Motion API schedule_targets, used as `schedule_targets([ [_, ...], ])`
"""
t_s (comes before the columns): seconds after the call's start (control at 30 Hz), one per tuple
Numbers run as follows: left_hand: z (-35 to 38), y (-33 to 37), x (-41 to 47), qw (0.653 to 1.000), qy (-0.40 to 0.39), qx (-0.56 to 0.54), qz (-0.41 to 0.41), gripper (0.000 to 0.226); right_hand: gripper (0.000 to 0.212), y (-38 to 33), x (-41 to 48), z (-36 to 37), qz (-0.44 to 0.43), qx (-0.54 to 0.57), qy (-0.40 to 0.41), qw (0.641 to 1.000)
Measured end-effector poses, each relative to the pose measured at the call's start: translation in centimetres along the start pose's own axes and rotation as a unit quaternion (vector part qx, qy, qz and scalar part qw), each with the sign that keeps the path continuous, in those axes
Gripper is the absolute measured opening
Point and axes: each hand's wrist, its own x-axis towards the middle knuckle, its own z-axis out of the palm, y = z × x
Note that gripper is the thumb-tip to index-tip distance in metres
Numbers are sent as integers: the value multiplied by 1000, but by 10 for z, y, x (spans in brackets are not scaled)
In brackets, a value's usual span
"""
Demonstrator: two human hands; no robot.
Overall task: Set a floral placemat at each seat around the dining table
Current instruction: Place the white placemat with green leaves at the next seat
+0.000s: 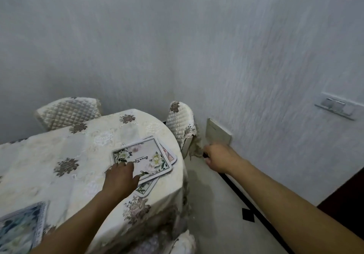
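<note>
A loose stack of floral placemats (145,156) lies near the right edge of the dining table (59,151), which wears a cream flowered cloth. My left hand (121,179) rests flat on the near corner of the top mat, fingers spread. One blue floral placemat (18,228) lies at the table's near left edge. My right hand (218,158) hangs in the air to the right of the table, close to the wall, fingers loosely curled with nothing seen in them.
Two chairs with quilted covers stand at the far side (69,111) and far right (180,124) of the table. A third chair back (183,242) shows below. A wall (275,76) with a switch plate (334,105) runs close on the right, leaving a narrow floor strip.
</note>
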Motion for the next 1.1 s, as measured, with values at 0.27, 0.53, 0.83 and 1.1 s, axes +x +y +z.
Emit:
schedule_targets([
  [0.27, 21, 91, 83, 998, -19, 37, -39, 40, 25, 127, 67, 15, -26, 18, -43, 999],
  [0.53, 29, 182, 151, 991, -32, 42, -123, 32, 25, 262, 146, 3, -70, 6, -99, 993],
  [0.83, 42, 178, 232, 977, -58, 32, -201, 35, 19, 272, 282, 11, -183, 6, -105, 977],
  [1.1, 79, 159, 378, 971, -63, 19, -231, 36, 18, 294, 438, 15, -228, -9, -80, 970],
])
